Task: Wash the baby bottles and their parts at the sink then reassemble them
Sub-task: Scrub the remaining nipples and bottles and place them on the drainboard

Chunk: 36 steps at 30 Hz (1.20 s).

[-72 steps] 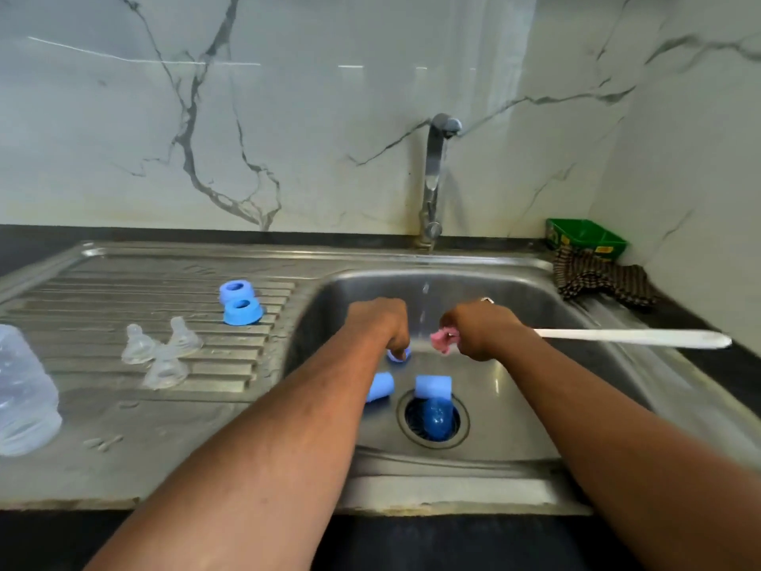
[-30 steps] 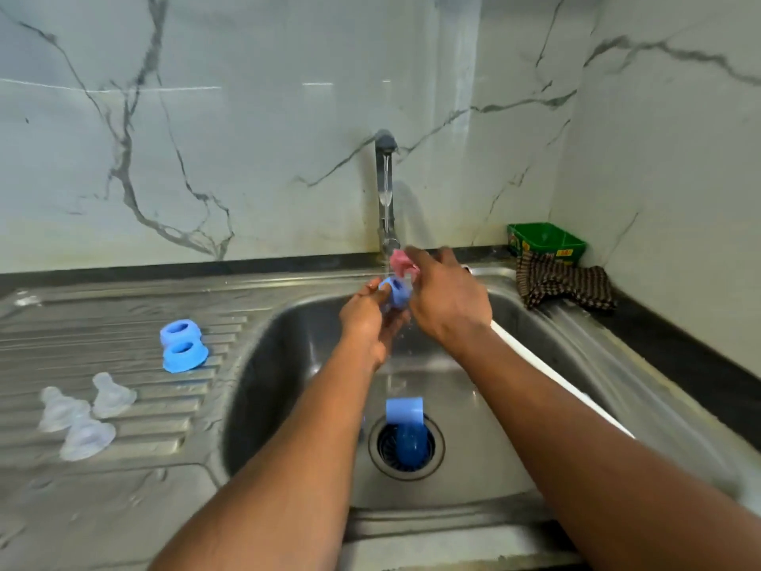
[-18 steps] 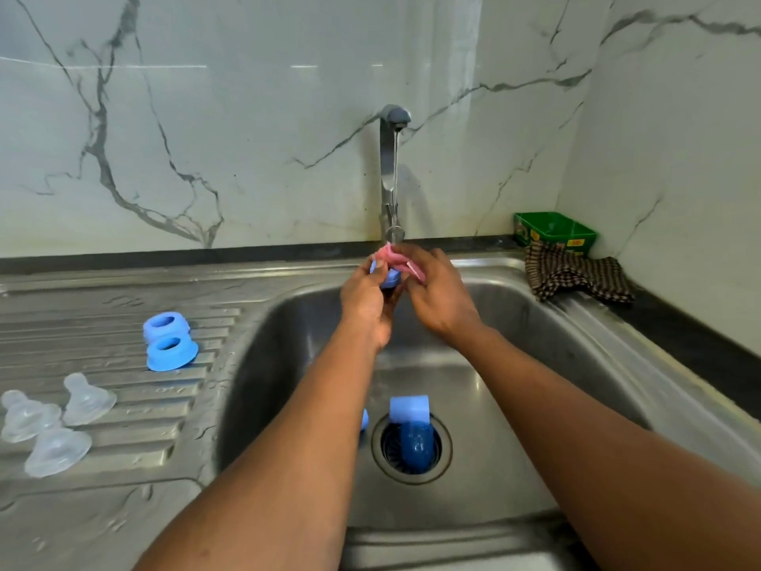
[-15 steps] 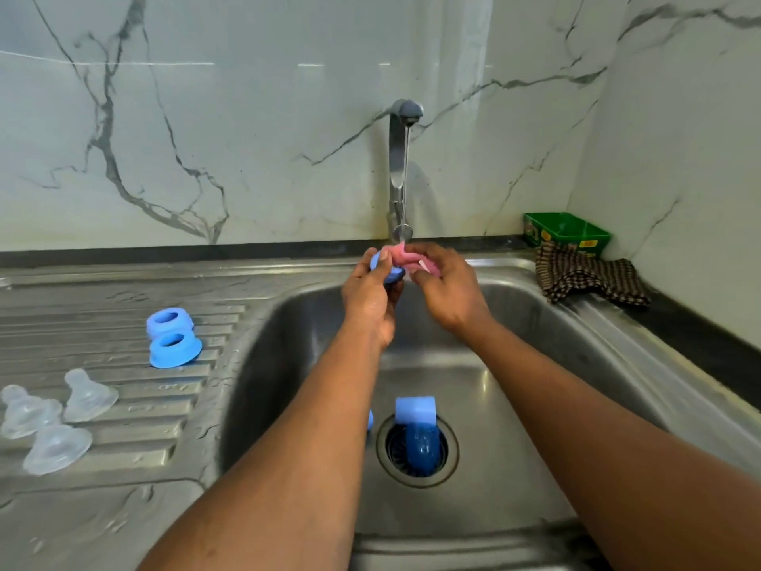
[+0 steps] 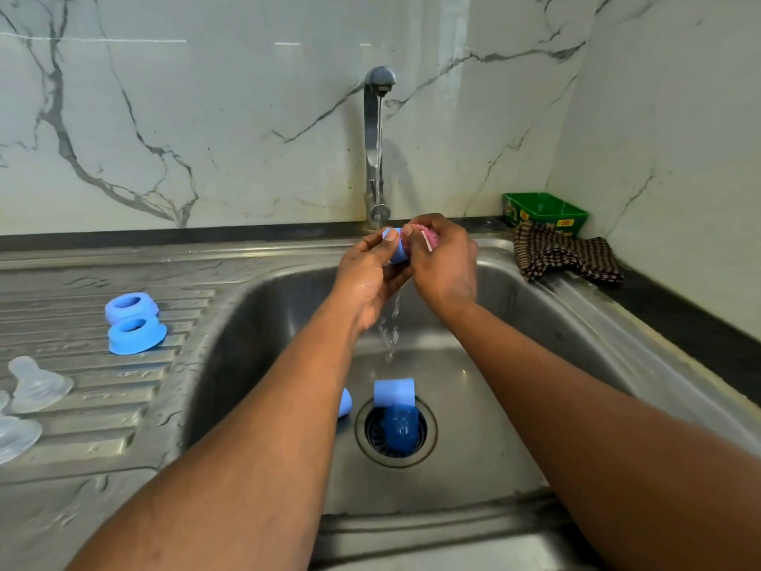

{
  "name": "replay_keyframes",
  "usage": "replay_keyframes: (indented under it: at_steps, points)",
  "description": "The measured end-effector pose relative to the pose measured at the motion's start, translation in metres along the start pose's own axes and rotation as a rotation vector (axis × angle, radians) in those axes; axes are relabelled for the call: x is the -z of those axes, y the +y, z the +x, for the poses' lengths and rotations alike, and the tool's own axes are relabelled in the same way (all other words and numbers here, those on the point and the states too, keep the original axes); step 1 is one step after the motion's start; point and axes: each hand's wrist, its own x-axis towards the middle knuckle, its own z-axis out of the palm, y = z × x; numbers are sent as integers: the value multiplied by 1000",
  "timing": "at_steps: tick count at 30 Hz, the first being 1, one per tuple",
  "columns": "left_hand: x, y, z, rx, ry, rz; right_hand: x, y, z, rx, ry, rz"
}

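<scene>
Head view: blue cap point(image 5: 396, 250) pinched between left hand point(image 5: 370, 278) fingers point(image 5: 381, 243).

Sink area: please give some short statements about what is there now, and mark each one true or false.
1. Water runs from the tap. True.
2. The left hand holds a clear teat. False: it holds a blue part.
3. Two blue rings lie on the drainboard. True.
4. A blue cap lies by the drain. True.
5. The right hand is open. False: it grips a pink brush head.
</scene>
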Motion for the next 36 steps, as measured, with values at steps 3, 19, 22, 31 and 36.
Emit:
replay_keyframes:
  at_steps: [3,19,22,31,36]
  points:
    - [7,5,3,-37,49,-33,-4,2,-1,46,-147,-32]
    - [4,-7,7,-27,75,-119,-15,4,1,79,-180,-22]
    - [16,-2,11,-58,180,-178,-18,2,-1,91,-269,-25]
    - [0,1,2,-20,43,-187,-8,5,1,138,-194,-34]
    - [10,0,3,-7,40,-1,-8,-4,1,214,-195,-184]
